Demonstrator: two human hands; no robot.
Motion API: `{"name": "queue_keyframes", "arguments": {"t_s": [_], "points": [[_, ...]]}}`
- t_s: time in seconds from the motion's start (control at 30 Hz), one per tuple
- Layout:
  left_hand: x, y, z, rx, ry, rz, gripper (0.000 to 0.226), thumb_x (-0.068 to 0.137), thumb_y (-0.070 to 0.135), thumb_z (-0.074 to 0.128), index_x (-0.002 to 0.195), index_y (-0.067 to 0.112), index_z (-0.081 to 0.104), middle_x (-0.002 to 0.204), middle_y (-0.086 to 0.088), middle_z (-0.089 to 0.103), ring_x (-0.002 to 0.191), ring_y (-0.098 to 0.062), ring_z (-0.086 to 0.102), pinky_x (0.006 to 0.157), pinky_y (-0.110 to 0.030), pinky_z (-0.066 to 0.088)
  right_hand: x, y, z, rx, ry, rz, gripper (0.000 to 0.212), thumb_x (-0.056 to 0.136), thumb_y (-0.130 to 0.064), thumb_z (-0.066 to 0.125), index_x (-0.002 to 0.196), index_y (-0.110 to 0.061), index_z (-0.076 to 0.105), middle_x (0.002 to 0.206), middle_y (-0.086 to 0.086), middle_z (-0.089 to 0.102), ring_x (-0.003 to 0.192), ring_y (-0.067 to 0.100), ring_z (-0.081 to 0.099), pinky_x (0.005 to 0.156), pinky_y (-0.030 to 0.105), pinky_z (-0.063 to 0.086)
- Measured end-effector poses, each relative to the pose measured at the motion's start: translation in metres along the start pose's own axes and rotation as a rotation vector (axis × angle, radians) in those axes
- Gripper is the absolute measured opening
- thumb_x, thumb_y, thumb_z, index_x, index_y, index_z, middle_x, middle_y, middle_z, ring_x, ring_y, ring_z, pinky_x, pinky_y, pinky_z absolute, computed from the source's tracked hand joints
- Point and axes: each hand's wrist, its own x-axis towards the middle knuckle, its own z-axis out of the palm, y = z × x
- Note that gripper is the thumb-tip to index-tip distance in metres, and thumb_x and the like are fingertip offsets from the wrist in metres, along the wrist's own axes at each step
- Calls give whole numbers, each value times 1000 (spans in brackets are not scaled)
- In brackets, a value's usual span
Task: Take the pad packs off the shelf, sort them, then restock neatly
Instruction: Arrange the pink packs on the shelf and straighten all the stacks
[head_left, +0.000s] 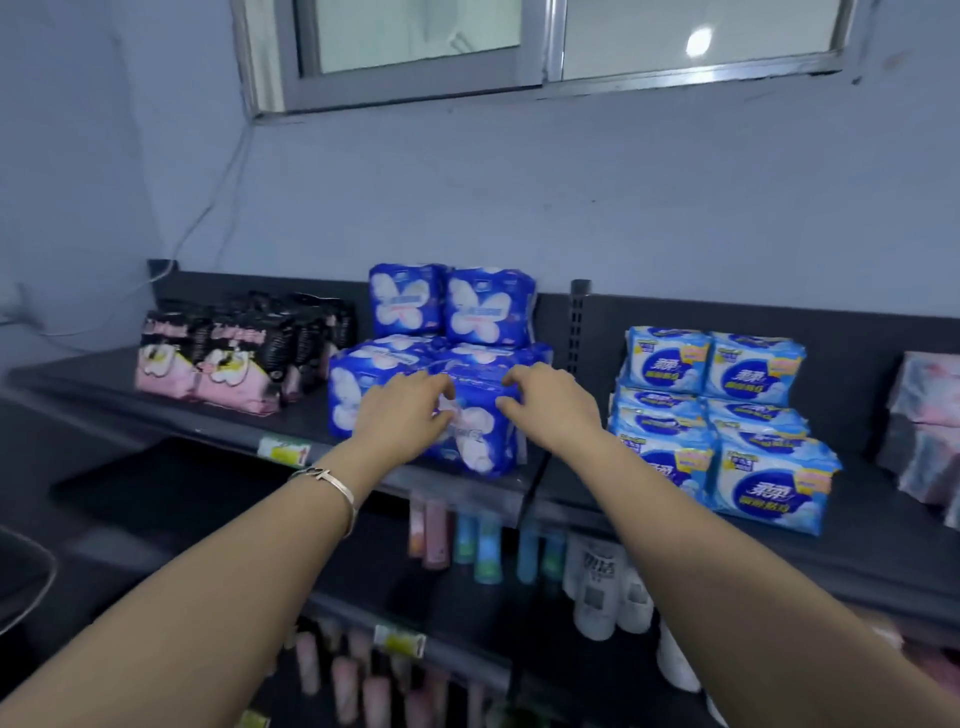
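- Blue pack (475, 439) stands upright at the front edge of the dark shelf (156, 410), between both hands.
- Left hand (402, 413) grips its upper left side, fingers curled close together over the top corner.
- Right hand (553, 410) grips the upper right side, fingers bent and slightly spread, tips on the wrapper.
- Blue stack (452, 317) of matching packs sits just behind and touches the held pack; two stand upright on top of flat ones.
- Black packs (208, 358) with pink fronts stand in rows to the left, apart from the blue ones.
- Pale packs (727, 415) are piled to the right, past the shelf's post.
- Pink packs (924, 431) at the far right are blurred.
- Bracelet (332, 486) circles the left wrist.
- Tubes (467, 540) stand on the level below, blurred.
- Window (519, 41) sits in the wall above.
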Motion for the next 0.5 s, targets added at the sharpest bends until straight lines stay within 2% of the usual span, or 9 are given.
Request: {"name": "queue_keyframes", "arguments": {"t_s": [0.13,0.23,0.33,0.4,0.5], "points": [[-13,-43,-11,-33,20,-60,25,90,34,53,113,26,57,109,3,62,106,-23,56,82,-36,43,2,-24,9,-11,3,15,39,96,-39,47,132,-25,49,132,3,49,119,27,46,75,34,43],[-14,-76,-9,-56,-9,-87,25,90,33,53,114,26,56,112,3,61,105,-22,56,80,-34,42,10,-35,23,-31,18,128,46,94,-43,50,137,-27,43,140,5,38,124,32,40,88,41,45],[-10,-108,-1,-57,-41,-86,29,89,35,54,116,27,54,117,2,58,109,-24,53,86,-37,44,21,-44,47,70,-11,339,62,88,-50,57,141,-27,33,152,8,17,130,39,32,99,49,41],[-1,-125,5,-14,-50,-51,33,89,39,53,120,29,52,123,1,55,115,-24,50,90,-38,43,28,-53,63,143,-20,440,65,86,-49,60,140,-27,31,153,10,8,127,41,34,98,49,42],[19,-142,13,47,-22,47,44,89,41,54,131,32,45,132,2,46,123,-23,42,94,-38,38,33,-63,80,158,51,492,62,87,-43,62,139,-27,31,154,11,4,124,42,37,93,45,45]]}}
